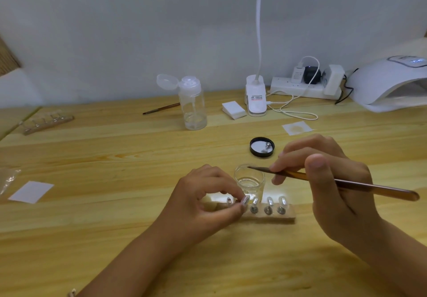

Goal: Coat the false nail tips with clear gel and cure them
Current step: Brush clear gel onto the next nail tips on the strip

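Five shiny silver nail tips [269, 201] on holder [290, 215]

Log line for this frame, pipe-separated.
left hand: pinches nail tip at holder strip | right hand: holds brush, tip at gel jar rim | cure lamp: far right

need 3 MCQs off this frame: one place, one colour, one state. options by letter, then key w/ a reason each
1. The brush tip is: A pointing straight up; B at the glass jar mouth; C out of view.
2. The loose lid behind the jar is: A white; B red; C black.
3. The left hand: A pinches a nail tip; B lies flat; C is out of view.

Key: 1 B, the bristles end at the jar's rim. 2 C, the lid's rim is plainly black. 3 A, thumb and fingertip close on one tip.
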